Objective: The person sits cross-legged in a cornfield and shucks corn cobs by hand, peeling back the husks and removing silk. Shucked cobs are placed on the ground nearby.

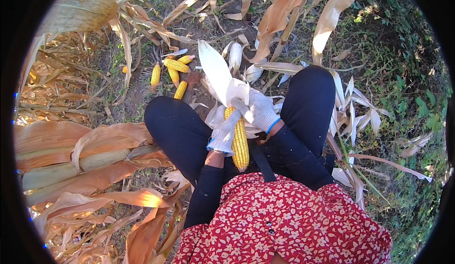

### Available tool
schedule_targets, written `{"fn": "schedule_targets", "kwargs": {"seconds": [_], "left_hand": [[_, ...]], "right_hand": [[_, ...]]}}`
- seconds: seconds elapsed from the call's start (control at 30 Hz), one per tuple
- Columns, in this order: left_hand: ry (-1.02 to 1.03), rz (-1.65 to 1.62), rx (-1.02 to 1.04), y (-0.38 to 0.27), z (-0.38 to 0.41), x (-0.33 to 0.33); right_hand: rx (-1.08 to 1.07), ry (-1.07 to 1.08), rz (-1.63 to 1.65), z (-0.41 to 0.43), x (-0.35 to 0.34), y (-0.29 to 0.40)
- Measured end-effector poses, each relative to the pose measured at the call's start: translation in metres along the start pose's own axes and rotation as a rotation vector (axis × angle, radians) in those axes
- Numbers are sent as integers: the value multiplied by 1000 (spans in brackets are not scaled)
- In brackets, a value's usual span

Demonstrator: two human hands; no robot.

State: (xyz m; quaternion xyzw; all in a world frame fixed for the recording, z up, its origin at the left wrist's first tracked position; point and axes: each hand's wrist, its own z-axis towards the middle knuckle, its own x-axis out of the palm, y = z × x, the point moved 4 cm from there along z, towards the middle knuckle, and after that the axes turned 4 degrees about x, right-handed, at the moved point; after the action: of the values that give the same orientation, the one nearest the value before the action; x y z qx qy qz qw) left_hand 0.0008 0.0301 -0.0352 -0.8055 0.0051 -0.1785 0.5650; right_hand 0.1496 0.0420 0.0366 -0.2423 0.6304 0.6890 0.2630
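Between my knees I hold a yellow corn ear [240, 143], its kernels bare and its tip pointing back at my body. My left hand [224, 127], in a white knit glove with a blue-edged cuff, is closed around the ear near its base. My right hand [258, 109], gloved the same way, grips the pale corn husk [217, 68] at the base end. The peeled husk leaves stick out away from me, past both hands. Part of the ear's base is hidden by my fingers.
Several bare corn ears [174, 68] lie on the soil beyond my left knee. Ears in husk [235, 56] lie ahead. Dry corn stalks [78, 161] crowd the left side, and loose husks [352, 115] lie by my right knee. Green weeds [419, 104] cover the right.
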Motion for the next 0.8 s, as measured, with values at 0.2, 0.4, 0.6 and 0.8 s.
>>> {"fn": "schedule_targets", "kwargs": {"seconds": [0.2, 0.4, 0.6, 0.8], "left_hand": [[18, -51, -22, 0, -2, 0], [34, -43, -134, -20, -13, 12], [52, 128, 75, -14, -6, 13], [115, 74, 145, -37, -15, 29]], "right_hand": [[-269, -92, 25, -4, 6, -18], [-124, 32, -303, -8, -8, -2], [135, 77, 623, 2, 6, -26], [206, 172, 944, -19, 42, -96]]}}
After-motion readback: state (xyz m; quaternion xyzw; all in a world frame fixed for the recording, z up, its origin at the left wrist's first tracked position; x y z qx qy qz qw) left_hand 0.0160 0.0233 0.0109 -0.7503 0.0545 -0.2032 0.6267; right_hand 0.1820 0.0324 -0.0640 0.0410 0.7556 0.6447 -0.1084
